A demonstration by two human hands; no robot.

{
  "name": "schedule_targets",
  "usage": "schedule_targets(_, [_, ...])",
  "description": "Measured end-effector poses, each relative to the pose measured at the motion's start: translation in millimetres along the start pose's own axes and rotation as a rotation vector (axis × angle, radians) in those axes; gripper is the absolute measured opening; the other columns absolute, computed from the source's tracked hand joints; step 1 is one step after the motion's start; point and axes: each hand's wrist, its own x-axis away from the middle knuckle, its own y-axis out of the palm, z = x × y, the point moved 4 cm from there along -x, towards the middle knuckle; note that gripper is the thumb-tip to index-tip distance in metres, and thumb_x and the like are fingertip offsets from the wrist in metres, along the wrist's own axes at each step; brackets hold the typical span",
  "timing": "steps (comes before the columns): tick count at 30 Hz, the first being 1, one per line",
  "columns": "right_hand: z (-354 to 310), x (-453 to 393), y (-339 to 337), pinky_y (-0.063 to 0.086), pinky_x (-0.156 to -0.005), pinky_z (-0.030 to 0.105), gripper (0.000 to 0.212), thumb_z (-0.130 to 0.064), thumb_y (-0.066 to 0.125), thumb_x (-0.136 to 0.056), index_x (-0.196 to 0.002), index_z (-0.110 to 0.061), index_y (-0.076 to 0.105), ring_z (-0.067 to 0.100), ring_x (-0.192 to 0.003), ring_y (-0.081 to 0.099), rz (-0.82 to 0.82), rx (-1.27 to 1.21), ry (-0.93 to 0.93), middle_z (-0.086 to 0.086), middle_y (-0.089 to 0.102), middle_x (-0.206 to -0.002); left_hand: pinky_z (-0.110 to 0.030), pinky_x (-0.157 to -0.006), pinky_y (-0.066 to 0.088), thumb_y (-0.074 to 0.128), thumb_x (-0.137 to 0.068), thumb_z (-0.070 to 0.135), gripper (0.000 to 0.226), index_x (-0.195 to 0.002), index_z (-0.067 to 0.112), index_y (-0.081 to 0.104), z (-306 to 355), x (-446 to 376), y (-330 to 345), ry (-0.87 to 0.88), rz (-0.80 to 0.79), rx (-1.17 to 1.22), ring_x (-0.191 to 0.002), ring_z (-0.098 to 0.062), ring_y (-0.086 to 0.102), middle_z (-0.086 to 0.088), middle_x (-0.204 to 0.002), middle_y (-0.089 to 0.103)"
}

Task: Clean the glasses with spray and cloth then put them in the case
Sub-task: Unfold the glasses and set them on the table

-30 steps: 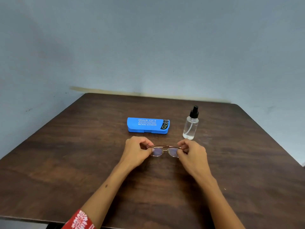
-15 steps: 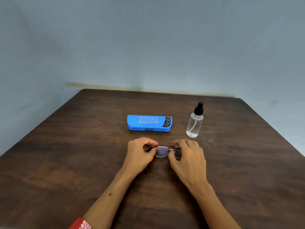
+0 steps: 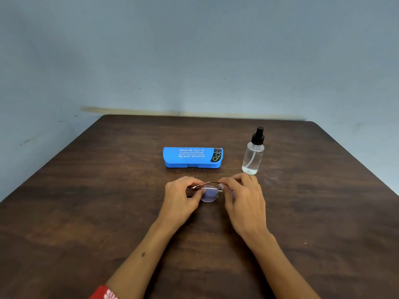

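Observation:
Thin metal-framed glasses (image 3: 209, 192) sit low over the brown table (image 3: 86, 212), held between both hands. My left hand (image 3: 180, 199) pinches the left hinge end, and one lens shows between the hands. My right hand (image 3: 243, 198) covers the other lens, with its fingertips on a thin temple arm that crosses above the frame. Just behind the hands lies a closed blue glasses case (image 3: 192, 157) with white print. A clear spray bottle (image 3: 253, 153) with a black pump top stands upright to the case's right. No cloth is in view.
The table's far edge meets a pale blue wall (image 3: 194, 61). A red patterned sleeve (image 3: 103, 293) shows at the bottom on my left forearm.
My right hand has slid left over the glasses and now hides the right lens. A temple arm now lies across the top of the frame. The view has shifted slightly.

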Motion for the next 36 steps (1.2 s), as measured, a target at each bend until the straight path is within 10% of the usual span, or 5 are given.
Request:
schedule_targets(17, [31, -3, -41, 0.051, -0.064, 0.036, 0.015, -0.011, 0.054, -0.091, -0.101, -0.020, 0.060, 0.015, -0.064, 0.062, 0.255, -0.383, 0.402, -0.006, 0.066, -0.078, -0.023, -0.073, 0.050, 0.070, -0.082, 0.017, 0.009, -0.090, 0.015, 0.075, 2, 3, 8, 0.220, -0.048, -0.165, -0.083, -0.009, 0.059, 0.003, -0.091, 0.064])
schedule_targets(27, [35, -4, -48, 0.047, -0.060, 0.010, 0.015, -0.010, 0.058, -0.087, -0.090, -0.023, 0.065, 0.001, -0.066, 0.064, 0.243, -0.471, 0.501, -0.008, 0.068, -0.074, -0.028, -0.060, 0.040, 0.062, -0.078, 0.008, 0.005, -0.076, 0.013, 0.063, 9, 5, 21, 0.401, -0.038, -0.491, -0.065, -0.017, 0.050, -0.001, -0.076, 0.054])
schedule_targets(36, [38, -3, -52, 0.047, -0.064, 0.014, 0.015, -0.012, 0.059, -0.086, -0.085, -0.025, 0.065, 0.000, -0.058, 0.063, 0.286, -0.497, 0.546, -0.009, 0.068, -0.068, -0.024, -0.065, 0.045, 0.056, -0.090, 0.005, 0.003, -0.089, 0.007, 0.059, 11, 6, 18, 0.221, -0.024, -0.261, -0.073, -0.014, 0.054, -0.006, -0.086, 0.058])
